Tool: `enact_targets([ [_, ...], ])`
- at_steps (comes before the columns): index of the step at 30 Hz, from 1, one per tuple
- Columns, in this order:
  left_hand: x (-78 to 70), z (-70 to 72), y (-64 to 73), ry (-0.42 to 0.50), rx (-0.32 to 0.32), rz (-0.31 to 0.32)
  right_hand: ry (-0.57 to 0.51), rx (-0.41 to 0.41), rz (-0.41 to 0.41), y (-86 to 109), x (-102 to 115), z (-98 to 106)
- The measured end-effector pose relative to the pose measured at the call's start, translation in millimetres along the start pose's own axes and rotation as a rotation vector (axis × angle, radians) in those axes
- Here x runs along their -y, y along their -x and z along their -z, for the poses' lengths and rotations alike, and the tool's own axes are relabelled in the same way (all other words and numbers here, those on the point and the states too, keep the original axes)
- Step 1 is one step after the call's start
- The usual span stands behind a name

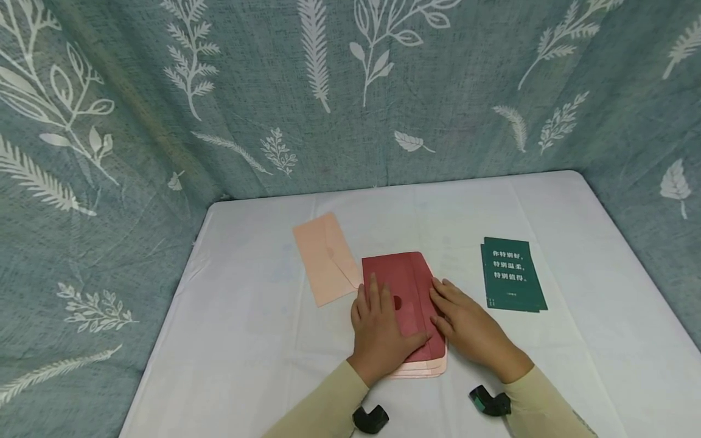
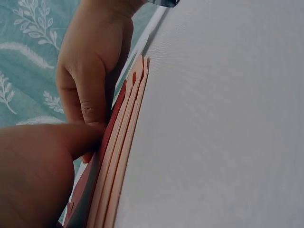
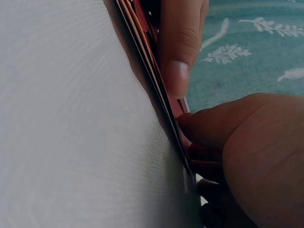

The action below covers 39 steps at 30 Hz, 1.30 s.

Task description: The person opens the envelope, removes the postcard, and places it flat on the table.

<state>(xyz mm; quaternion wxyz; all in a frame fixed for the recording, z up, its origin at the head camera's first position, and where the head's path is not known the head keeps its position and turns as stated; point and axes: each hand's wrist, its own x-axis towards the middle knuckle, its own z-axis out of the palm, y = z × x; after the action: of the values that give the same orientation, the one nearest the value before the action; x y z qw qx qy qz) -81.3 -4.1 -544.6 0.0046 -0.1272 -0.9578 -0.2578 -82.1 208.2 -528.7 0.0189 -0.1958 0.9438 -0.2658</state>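
A red envelope (image 1: 408,277) with a round spot on its flap tops a stack of pink envelopes (image 1: 424,370), whose lower edges stick out towards the person. My left hand (image 1: 378,334) rests on the red envelope with fingers spread, its thumb reaching across the lower part. Along the right side of the stack, the fingers of my right hand (image 1: 473,328) touch the edge, loosely bent. In the left wrist view the pink envelopes (image 2: 116,166) show as layers under the red one. The right wrist view has the right thumb (image 3: 204,126) at the stack's edge.
A loose pink envelope (image 1: 323,255) lies slanted at the stack's upper left. Green cards (image 1: 515,277) with white writing overlap each other to the right. A white cloth (image 1: 252,304) covers the table, and a leaf-patterned green curtain (image 1: 339,140) hangs behind and at both sides.
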Motion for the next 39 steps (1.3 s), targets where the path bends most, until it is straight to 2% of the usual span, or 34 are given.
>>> enact_targets([
  [5, -0.9, -0.7, -0.3, -0.004, -0.035, -0.012, -0.003, -0.006, 0.003, 0.8, 0.3, 0.3],
  [10, -4.2, -0.9, 0.1, -0.009, -0.026, 0.005, 0.001, -0.005, 0.005, 1.4, 0.4, 1.2],
  [20, -10.0, -3.7, -1.0, -0.078, -0.077, 0.009, -0.006, 0.002, 0.006, 0.8, 0.0, 1.7],
  [23, -10.0, -3.6, -1.5, -0.041, -0.080, 0.004, -0.005, 0.002, 0.006, 0.9, 0.2, 2.0],
  [32, -4.9, -2.7, -1.4, 0.149, -0.082, -0.030, -0.005, 0.000, 0.007, 0.7, 0.3, 1.0],
  [39, -3.9, -0.4, -0.5, 0.196, -0.097, -0.081, 0.006, -0.005, 0.000, 0.7, -0.9, 0.2],
])
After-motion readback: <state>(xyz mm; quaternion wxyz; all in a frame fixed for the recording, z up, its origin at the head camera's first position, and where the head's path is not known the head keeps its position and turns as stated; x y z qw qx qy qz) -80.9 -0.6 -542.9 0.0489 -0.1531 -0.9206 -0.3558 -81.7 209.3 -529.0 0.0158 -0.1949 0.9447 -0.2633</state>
